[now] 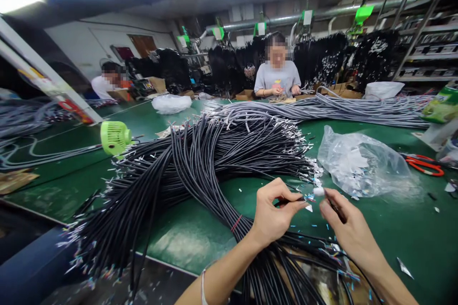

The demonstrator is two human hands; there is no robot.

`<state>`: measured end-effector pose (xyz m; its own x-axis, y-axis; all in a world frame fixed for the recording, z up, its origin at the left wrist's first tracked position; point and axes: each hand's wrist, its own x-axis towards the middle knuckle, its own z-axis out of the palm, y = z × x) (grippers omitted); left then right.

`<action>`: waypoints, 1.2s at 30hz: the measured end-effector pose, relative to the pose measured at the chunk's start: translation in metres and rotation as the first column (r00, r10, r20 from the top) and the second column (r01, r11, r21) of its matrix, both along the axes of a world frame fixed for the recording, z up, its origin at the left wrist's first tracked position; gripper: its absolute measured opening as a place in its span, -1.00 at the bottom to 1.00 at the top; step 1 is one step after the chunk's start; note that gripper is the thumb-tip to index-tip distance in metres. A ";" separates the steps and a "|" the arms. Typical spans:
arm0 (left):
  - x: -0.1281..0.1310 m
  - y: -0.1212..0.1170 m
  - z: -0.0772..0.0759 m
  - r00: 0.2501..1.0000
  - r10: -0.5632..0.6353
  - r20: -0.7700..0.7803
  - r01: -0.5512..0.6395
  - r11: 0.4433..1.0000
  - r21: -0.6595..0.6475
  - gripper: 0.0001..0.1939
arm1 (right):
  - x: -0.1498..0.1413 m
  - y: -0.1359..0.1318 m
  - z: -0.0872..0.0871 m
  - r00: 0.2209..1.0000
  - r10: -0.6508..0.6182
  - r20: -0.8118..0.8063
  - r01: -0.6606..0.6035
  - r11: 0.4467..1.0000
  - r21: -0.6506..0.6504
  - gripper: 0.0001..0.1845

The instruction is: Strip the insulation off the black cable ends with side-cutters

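My left hand (274,209) is closed in a pinch on a black cable (300,199), whose dark end shows between thumb and forefinger. Just to its right, my right hand (343,219) has its fingers curled together. A small white piece (318,191) shows at the right fingertips; whether it is held or wrapped on a finger I cannot tell. Something dark shows within the right hand, mostly hidden. Below both hands runs a bundle of black cables (200,176), tied with a red band (236,223), with stripped, coloured wire ends at the lower right.
A larger pile of black cables (250,145) lies behind, with grey cables (343,109) beyond. To the right are a clear plastic bag (368,164) of scraps and red-handled scissors (425,164). A green fan (115,138) stands left. Two people sit across the green table (400,228).
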<state>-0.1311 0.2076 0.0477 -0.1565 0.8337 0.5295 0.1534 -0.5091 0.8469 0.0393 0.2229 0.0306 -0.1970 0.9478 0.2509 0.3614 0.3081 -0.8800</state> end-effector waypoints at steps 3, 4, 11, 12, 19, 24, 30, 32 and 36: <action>-0.002 -0.005 0.000 0.989 0.102 -0.111 -0.087 0.988 0.126 -0.87 | 0.000 -0.004 -0.001 1.000 -0.007 0.025 0.004 0.993 0.119 -0.64; -0.001 -0.006 0.000 0.982 0.125 -0.141 -0.101 0.981 0.167 -0.87 | 0.001 -0.004 -0.001 0.999 -0.004 0.039 -0.001 0.989 0.145 -0.67; 0.001 -0.008 -0.004 0.923 0.258 -0.287 -0.145 0.921 0.362 -0.83 | 0.001 -0.007 0.004 0.992 0.070 0.102 -0.091 0.971 0.219 -0.75; 0.001 -0.008 -0.005 0.918 0.270 -0.292 -0.150 0.915 0.374 -0.83 | 0.001 -0.008 0.005 0.992 0.069 0.107 -0.092 0.970 0.225 -0.75; 0.002 -0.008 -0.006 0.883 0.329 -0.334 -0.160 0.881 0.445 -0.82 | 0.001 -0.008 0.003 0.991 0.058 0.118 -0.085 0.967 0.238 -0.77; 0.001 -0.008 -0.006 0.840 0.390 -0.377 -0.148 0.834 0.531 -0.83 | 0.001 -0.008 0.003 0.991 0.058 0.118 -0.085 0.966 0.243 -0.78; 0.000 -0.009 -0.010 0.802 0.432 -0.413 -0.148 0.813 0.563 -0.85 | -0.002 -0.006 0.003 0.993 0.032 0.116 -0.063 0.959 0.276 -0.78; 0.001 -0.009 -0.011 0.792 0.448 -0.415 -0.154 0.804 0.575 -0.85 | -0.002 -0.006 0.003 0.993 0.030 0.113 -0.061 0.958 0.282 -0.78; 0.002 -0.009 -0.010 0.791 0.456 -0.408 -0.156 0.795 0.587 -0.84 | -0.001 -0.007 0.003 0.994 0.026 0.111 -0.055 0.960 0.274 -0.79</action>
<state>-0.1291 0.1986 0.0374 0.0600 0.3793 0.9233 0.7022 -0.6734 0.2310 0.0381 0.2164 0.0337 -0.2730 0.8350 0.4777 0.4293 0.5501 -0.7163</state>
